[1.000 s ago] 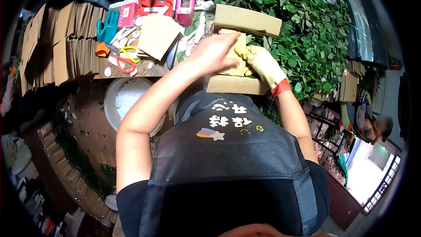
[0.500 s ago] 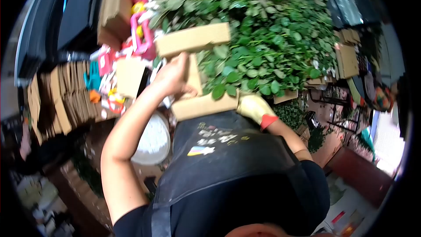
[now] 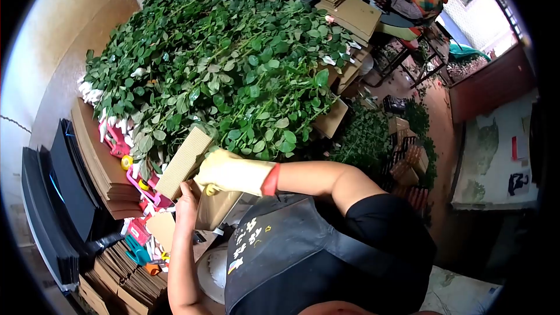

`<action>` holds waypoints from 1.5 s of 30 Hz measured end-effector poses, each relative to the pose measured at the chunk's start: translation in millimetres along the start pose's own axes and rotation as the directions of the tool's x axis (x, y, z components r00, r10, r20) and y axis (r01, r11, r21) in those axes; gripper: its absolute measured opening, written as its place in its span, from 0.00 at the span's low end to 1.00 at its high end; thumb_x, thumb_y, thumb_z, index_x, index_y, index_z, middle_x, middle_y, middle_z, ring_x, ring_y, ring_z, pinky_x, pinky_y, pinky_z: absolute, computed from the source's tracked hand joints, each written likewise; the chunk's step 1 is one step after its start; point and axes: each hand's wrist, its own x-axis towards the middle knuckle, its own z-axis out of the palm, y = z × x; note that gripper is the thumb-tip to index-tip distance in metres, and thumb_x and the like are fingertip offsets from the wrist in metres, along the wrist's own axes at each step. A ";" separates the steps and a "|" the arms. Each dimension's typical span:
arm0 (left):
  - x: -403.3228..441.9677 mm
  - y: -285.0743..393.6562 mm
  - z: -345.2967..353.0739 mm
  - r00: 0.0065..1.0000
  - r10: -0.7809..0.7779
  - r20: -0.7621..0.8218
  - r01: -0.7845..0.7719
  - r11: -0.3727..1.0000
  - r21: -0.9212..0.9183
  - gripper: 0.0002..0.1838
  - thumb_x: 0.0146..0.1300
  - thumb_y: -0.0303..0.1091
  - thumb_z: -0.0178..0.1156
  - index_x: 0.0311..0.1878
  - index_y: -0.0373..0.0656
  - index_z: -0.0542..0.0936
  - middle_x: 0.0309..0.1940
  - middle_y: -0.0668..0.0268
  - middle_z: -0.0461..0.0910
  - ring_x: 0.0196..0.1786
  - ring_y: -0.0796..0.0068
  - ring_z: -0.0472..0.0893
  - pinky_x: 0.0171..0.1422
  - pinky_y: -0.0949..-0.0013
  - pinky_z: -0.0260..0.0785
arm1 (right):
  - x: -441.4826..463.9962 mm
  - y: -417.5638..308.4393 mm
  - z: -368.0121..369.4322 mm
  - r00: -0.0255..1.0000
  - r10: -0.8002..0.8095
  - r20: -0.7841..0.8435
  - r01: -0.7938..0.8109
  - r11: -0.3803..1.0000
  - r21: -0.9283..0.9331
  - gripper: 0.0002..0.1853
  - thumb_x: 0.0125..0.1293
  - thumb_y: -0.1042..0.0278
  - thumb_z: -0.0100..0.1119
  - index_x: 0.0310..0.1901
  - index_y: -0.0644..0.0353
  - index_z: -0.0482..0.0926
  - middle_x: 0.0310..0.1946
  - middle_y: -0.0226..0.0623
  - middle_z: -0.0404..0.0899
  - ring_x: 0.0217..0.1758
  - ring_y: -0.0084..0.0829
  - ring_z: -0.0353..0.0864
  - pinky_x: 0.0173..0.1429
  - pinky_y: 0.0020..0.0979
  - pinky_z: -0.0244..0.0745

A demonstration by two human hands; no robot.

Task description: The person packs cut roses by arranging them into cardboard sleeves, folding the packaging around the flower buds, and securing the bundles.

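Note:
A piece of corrugated cardboard [image 3: 184, 162] is held in front of my apron, at the near left edge of a large heap of leafy green stems [image 3: 233, 81]. My bare left hand [image 3: 186, 207] is closed on its left side, thumb up against the ribbed part. My right hand [image 3: 230, 172], in a pale yellow rubber glove with a red cuff, reaches across to the left and closes on the cardboard beside the left thumb. Below the glove a smooth brown cardboard face [image 3: 214, 210] slopes down. The glove hides part of the cardboard and the fingertips.
A pink tape dispenser [image 3: 146, 189] and a teal tool [image 3: 137, 249] lie at left. Stacked cardboard [image 3: 125, 274] and black sheets [image 3: 81, 184] stand there too. A white tub [image 3: 213, 274] is below my left forearm. Another person [image 3: 429, 0] sits at the back right.
My view has swung to the right. My gloved right hand has moved from the cardboard's right end to beside my left hand. The cardboard, spread out before, is now tilted and looks narrower.

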 end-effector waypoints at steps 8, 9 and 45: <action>-53.9 48.4 -28.1 0.778 0.513 -0.362 -0.513 0.852 0.104 0.15 0.63 0.24 0.66 0.54 0.36 0.85 0.54 0.53 0.87 0.54 0.51 0.87 0.60 0.54 0.80 | 6.4 31.9 29.0 0.989 0.149 0.017 -0.147 0.936 0.321 0.14 0.56 0.54 0.72 0.37 0.55 0.88 0.35 0.43 0.88 0.42 0.46 0.88 0.49 0.43 0.81; -66.8 45.4 -15.8 0.756 0.592 -0.280 -0.574 0.805 0.153 0.20 0.58 0.24 0.68 0.56 0.36 0.85 0.58 0.53 0.86 0.63 0.52 0.85 0.69 0.55 0.77 | 5.4 35.3 28.6 0.995 0.104 0.002 -0.097 0.925 0.367 0.14 0.59 0.54 0.70 0.38 0.54 0.88 0.36 0.44 0.88 0.41 0.46 0.87 0.47 0.42 0.81; -109.1 -34.3 158.6 0.461 -0.487 -0.742 0.550 0.813 -0.191 0.30 0.62 0.28 0.65 0.67 0.29 0.71 0.63 0.42 0.73 0.70 0.40 0.71 0.76 0.44 0.62 | -11.8 -52.0 44.3 0.911 -0.025 0.411 0.360 0.533 -0.766 0.33 0.71 0.75 0.47 0.78 0.68 0.64 0.73 0.54 0.74 0.46 0.36 0.89 0.39 0.40 0.84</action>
